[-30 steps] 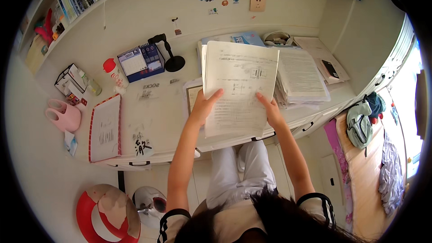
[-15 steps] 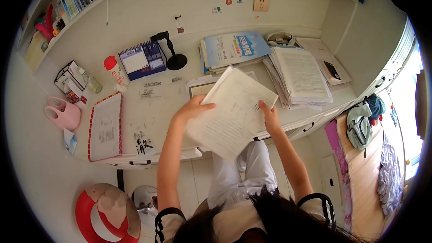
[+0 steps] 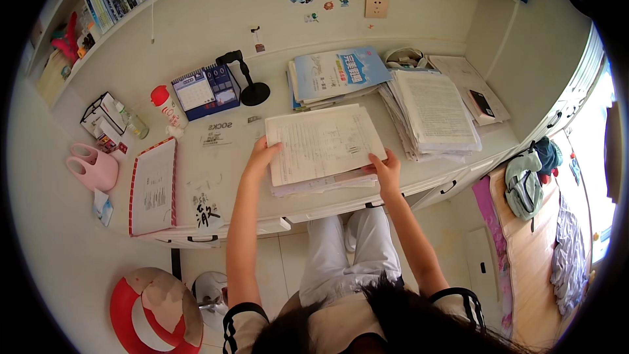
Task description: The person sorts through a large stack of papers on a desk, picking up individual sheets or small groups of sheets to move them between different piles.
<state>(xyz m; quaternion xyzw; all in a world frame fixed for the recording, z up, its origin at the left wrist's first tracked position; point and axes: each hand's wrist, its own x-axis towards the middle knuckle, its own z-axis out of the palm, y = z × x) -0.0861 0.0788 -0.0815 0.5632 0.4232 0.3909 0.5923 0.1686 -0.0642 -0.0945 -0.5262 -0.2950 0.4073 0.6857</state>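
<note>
A sheaf of printed papers (image 3: 325,141) lies nearly level over the middle of the desk, above a lower pile of papers (image 3: 327,185) whose front edge shows. My left hand (image 3: 263,155) grips its left edge, thumb on top. My right hand (image 3: 385,167) pinches the lower right corner, thumb on top and fingers partly hidden. I cannot tell whether the sheaf rests fully on the pile. Behind it is a stack of booklets with a blue and white cover (image 3: 341,72). A tall stack of papers (image 3: 438,111) stands to the right.
Along the desk's (image 3: 216,183) left side are a red-edged folder (image 3: 154,187), a pink holder (image 3: 93,167), a glass bottle (image 3: 134,122), a red-capped bottle (image 3: 169,106) and a desk calendar (image 3: 206,90). A black stand (image 3: 254,92) is behind; a dark phone-like object (image 3: 481,103) lies right.
The sheaf has gone from raised and tilted to nearly level over the lower pile. Both hands still hold it; the left has moved slightly left, the right slightly lower.
</note>
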